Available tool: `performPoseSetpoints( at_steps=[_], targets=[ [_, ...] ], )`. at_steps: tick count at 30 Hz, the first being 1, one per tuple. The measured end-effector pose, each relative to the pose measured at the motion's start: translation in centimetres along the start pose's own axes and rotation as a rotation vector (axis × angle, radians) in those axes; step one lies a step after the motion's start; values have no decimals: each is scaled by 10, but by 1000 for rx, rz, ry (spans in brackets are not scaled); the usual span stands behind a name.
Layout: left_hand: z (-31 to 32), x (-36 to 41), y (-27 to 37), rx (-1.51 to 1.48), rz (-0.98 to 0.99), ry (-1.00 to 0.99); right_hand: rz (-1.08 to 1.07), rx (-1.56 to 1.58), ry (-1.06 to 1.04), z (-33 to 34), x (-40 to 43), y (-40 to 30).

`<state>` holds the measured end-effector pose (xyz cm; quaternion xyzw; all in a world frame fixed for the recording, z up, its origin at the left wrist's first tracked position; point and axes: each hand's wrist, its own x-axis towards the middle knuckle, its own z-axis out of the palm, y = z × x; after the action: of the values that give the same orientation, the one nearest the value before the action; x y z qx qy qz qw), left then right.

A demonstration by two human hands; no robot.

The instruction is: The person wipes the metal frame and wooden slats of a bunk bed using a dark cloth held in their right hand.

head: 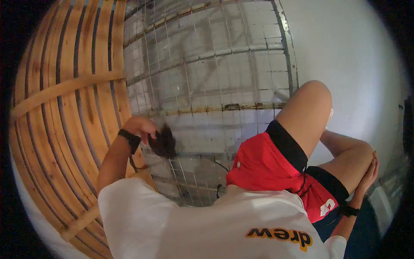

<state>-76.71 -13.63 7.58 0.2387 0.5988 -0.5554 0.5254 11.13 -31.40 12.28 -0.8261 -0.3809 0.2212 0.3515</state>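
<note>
My left hand [144,128], with a black band on the wrist, reaches out at the left. Its fingers are closed around a dark brown, fuzzy object [163,142], blurred too much to name with certainty. Just beyond that object, a wire mesh panel [223,77] with a worn metal frame extends upward through the view. My right hand [370,171], also with a black wristband, lies against my bent right knee [355,155] and holds nothing that I can see. Its fingers look extended along the leg.
Wooden slats [68,97] joined by crosswise battens rise along the left side. A pale, smooth surface [339,42] lies to the right of the mesh. My bent left leg [304,110] is close to the mesh frame. A thin dark cord [221,165] hangs near my red shorts.
</note>
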Motion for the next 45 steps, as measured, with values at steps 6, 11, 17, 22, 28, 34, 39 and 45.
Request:
performPoseSetpoints(
  at_steps=[6,11,17,22,28,34,39,45],
  targets=[
    [-146,31,-90,-1076,844,748,-23,-31,11,-12,3,20],
    [-231,9,20,-1078,1007,1382,0,-42,80,-29,-5,33],
    [-268,41,61,-349,757,1545,20,-44,22,6,4,-3],
    [-232,59,42,-239,736,1604,20,-108,9,8,1,-25],
    [-188,59,-22,-450,647,1557,26,-87,16,0,4,-18],
    [-266,96,-104,-509,699,1685,7,-87,-98,16,15,-6],
    [-294,157,-49,-603,274,1687,77,-25,38,3,-1,-17],
    [-326,112,33,-1049,415,1503,60,-79,84,-20,-9,-20]
  ],
)
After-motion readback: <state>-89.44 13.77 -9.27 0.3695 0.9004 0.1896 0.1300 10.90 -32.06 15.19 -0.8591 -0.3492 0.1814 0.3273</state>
